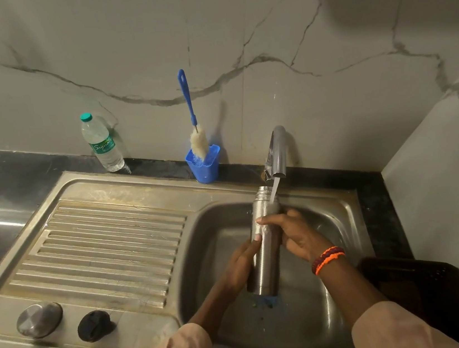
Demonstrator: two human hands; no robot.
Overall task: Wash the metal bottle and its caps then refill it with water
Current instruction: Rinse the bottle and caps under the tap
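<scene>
Bottle [264, 245] gripped by both hands over basin, mouth just under tap [276, 153].
</scene>
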